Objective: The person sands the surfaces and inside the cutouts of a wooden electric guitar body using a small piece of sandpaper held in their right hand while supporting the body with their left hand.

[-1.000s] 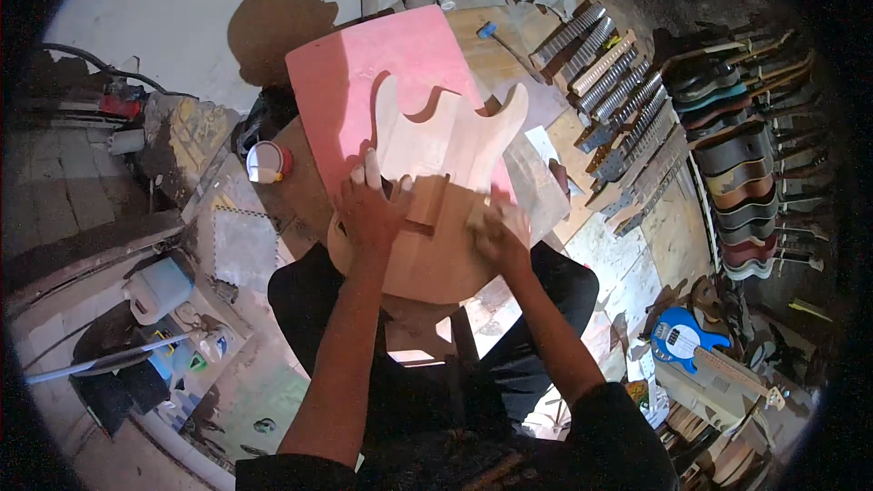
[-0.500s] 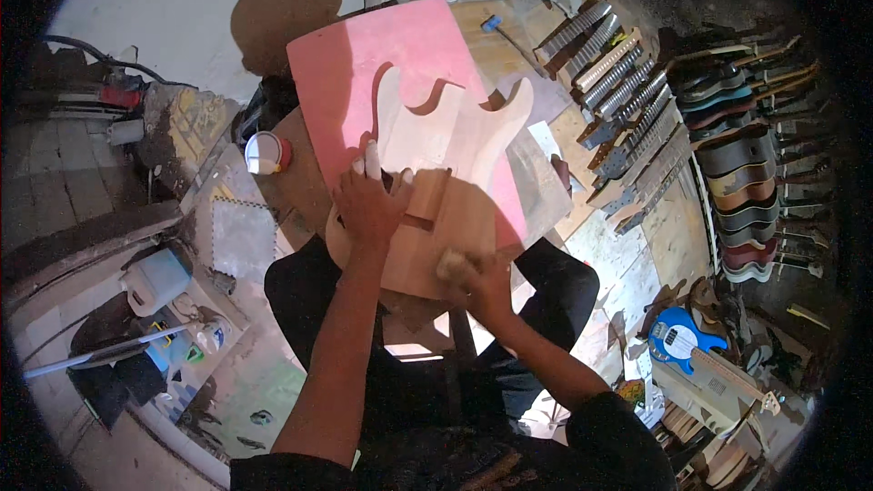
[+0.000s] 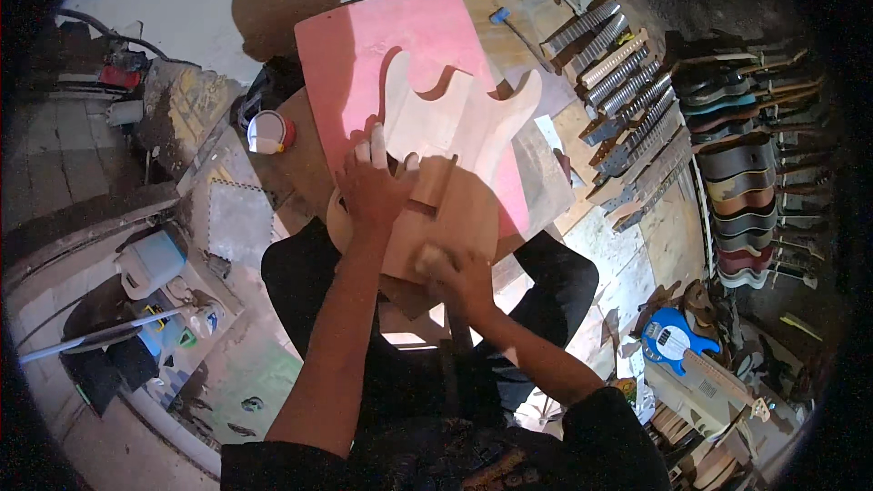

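A bare wooden electric guitar body (image 3: 409,238), pale with two horns and a cut neck pocket and cavity, lies on a pink board in front of me. My left hand (image 3: 375,186) rests on its left side, fingers spread, their tips dusted pale. Near the body's lower end, my right hand (image 3: 462,280) presses down with bent fingers. At its fingertips is a pale tan patch, perhaps a small pad; motion blur hides what it is. My head's shadow covers the lower part of the body.
Under the pink board (image 3: 414,23) is a wooden tabletop. A white and red tub (image 3: 270,132) stands at left, a blue-headed hammer (image 3: 518,35) at the back. Guitar necks (image 3: 627,82) lie at right beside a rack of guitars (image 3: 738,186). A blue guitar (image 3: 677,338) sits lower right.
My right hand has slid left across the lower end of the guitar body. The left hand keeps its place on the wood. The whole view has shifted slightly.
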